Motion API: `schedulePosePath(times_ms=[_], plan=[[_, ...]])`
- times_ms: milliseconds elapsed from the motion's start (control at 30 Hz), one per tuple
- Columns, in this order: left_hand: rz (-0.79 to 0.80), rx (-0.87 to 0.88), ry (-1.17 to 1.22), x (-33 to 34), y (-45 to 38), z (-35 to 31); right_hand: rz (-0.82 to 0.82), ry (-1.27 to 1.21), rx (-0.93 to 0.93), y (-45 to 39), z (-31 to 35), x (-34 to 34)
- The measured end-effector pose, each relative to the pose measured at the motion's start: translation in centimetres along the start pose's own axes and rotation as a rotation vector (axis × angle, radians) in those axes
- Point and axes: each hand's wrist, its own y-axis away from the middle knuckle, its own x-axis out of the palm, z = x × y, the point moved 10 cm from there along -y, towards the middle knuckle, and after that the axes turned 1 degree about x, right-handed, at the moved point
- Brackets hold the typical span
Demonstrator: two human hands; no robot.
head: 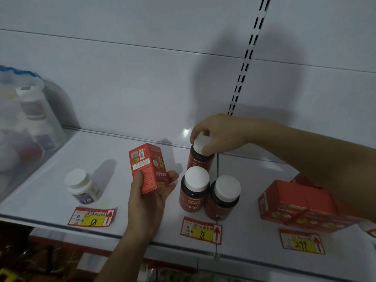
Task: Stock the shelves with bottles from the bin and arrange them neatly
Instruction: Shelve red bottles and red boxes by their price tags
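My right hand grips the white cap of a dark red-labelled bottle standing at the back of the white shelf. Two matching bottles, one and another, stand upright side by side just in front of it. My left hand holds a small red carton above the shelf, left of those bottles. Further left a small white bottle with a blue label stands alone. The clear plastic bin with several bottles inside sits at the shelf's far left.
Large red boxes lie on the shelf at the right, under my right forearm. Red and yellow price tags, among them one and another, are stuck along the front edge. A slotted upright runs up the back wall.
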Motion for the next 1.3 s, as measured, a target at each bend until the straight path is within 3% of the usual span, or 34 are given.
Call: schedulePosePath(times_ms=[167,400,467,533,600,700,767,933,1067,1300], plan=[[0.057,0.040,-0.109,0.8,0.3,0.0,0.031,-0.024,-0.011,0.1,0.0,0.8],[-0.009,0.042,-0.115,0.0,0.6,-0.3,0.068,-0.108,-0.038,0.8,0.2,2.0],[-0.007,0.107,-0.212,0.7,0.5,-2.1,0.052,-0.099,-0.049,1.3,0.3,1.4],[0.106,0.246,-0.408,3.3,0.3,-5.6,-0.078,-0.054,-0.068,2.2,0.4,-1.0],[0.277,0.344,-0.533,7.3,0.2,-8.3,-0.223,-0.177,-0.127,4.1,1.2,-4.5],[0.539,0.407,-0.748,14.5,0.4,-9.3,-0.268,-0.452,-0.255,7.6,2.3,-8.8],[0.660,0.390,-0.834,18.7,0.8,-8.2,-0.314,-0.374,-0.289,9.9,2.3,-10.9],[0.749,0.388,-1.042,24.5,0.5,-5.0,-0.328,-0.090,-0.094,15.0,-2.0,-12.9],[0.822,0.444,-1.182,27.6,0.9,-2.9,-0.293,-0.007,0.038,17.9,-5.9,-11.8],[0.996,0.169,-1.112,29.0,1.2,1.2,-0.172,-0.101,0.050,19.7,-9.7,-9.6]])
